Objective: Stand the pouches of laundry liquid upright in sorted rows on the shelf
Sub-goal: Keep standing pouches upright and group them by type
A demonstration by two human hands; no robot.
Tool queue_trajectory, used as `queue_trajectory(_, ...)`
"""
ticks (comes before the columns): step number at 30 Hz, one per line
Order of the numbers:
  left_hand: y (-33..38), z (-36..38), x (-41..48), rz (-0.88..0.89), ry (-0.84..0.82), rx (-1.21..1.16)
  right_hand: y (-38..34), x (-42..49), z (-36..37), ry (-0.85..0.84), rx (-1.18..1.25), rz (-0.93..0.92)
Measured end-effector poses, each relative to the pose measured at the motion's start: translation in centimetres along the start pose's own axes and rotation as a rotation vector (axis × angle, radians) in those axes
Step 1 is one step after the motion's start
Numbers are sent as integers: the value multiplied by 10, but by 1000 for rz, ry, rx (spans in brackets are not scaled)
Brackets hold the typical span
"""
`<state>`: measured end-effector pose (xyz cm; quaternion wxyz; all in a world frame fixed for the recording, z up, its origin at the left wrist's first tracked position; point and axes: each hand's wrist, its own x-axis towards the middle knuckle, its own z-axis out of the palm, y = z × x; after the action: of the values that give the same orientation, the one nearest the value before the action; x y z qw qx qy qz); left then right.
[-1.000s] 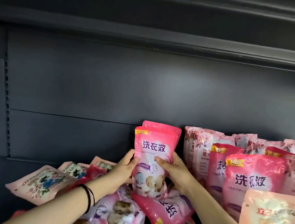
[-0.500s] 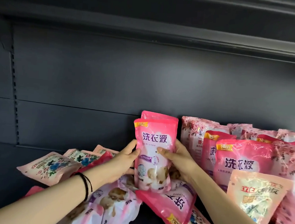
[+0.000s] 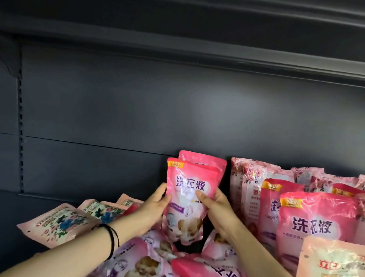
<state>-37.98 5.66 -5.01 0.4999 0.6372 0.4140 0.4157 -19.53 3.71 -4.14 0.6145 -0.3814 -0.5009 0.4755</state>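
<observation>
At centre frame, the left hand (image 3: 151, 208) and right hand (image 3: 217, 210) still pinch the front pouch (image 3: 192, 183) by its sides. It has stayed upright against a second pouch (image 3: 204, 159), apparently starting a new row.

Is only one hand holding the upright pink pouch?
No, the left hand and the right hand both grip the pink pouch, one on each side edge.
</observation>
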Motion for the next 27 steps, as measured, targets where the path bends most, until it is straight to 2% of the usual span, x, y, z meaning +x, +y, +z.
queue_trajectory(6, 1, 7, 4, -63, -54, -160, -8, 2, -3, 35, -9, -29)
queue_trajectory(11, 13, 12, -2, 20, -41, -27, -15, 0, -4, 174, 154, 15)
queue_trajectory(15, 34, 1, -5, 109, 24, -26, -21, 1, 8, 283, 135, 0)
queue_trajectory(23, 45, 13, 0, 137, 104, -78, -28, -6, 4, 317, 147, -9)
queue_trajectory(27, 46, 12, -1, 136, 97, -74, -32, -4, 4, 338, -14, 38)
